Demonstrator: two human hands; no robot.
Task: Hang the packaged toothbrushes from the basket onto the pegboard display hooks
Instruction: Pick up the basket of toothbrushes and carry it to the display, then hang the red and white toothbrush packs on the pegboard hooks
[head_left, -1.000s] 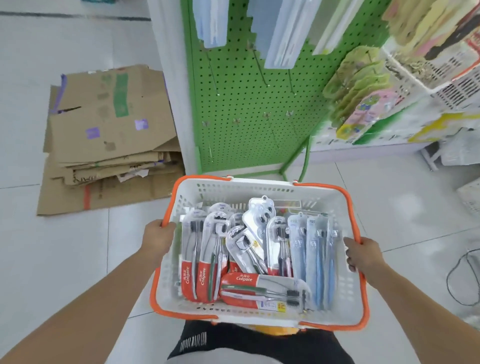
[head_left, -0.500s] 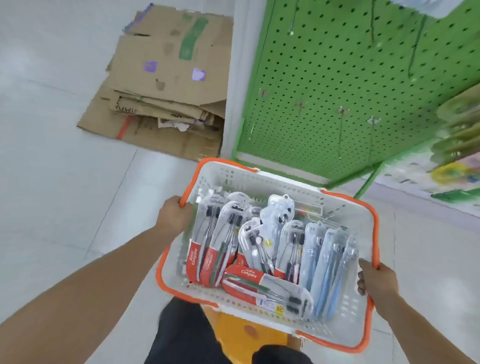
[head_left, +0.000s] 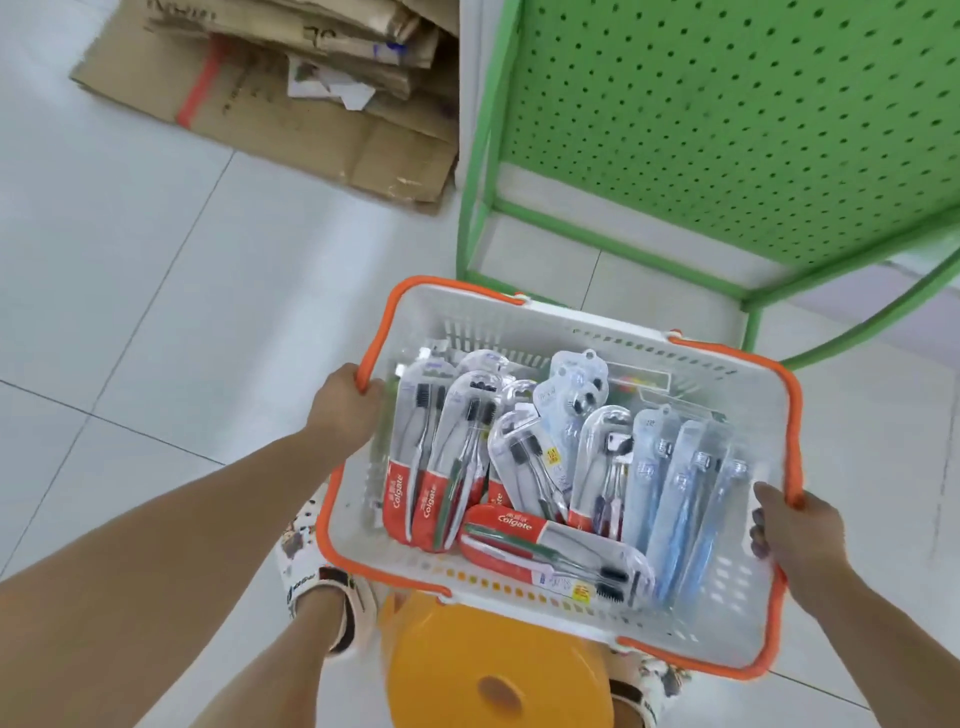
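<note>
Holding the basket (head_left: 524, 322) by its orange rim, the left hand (head_left: 345, 402) and the right hand (head_left: 797, 525) each grip a side, the toothbrushes (head_left: 524, 467) lie inside, none is hung yet, so next put it down and pick one for the pegboard (head_left: 753, 119).

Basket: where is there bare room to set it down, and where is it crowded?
Bare white tiles lie left of the basket, between the flattened cardboard and the left hand. More bare floor shows right of the right hand. It is crowded directly below: a yellow stool and the feet. The green rack frame blocks the front.
</note>
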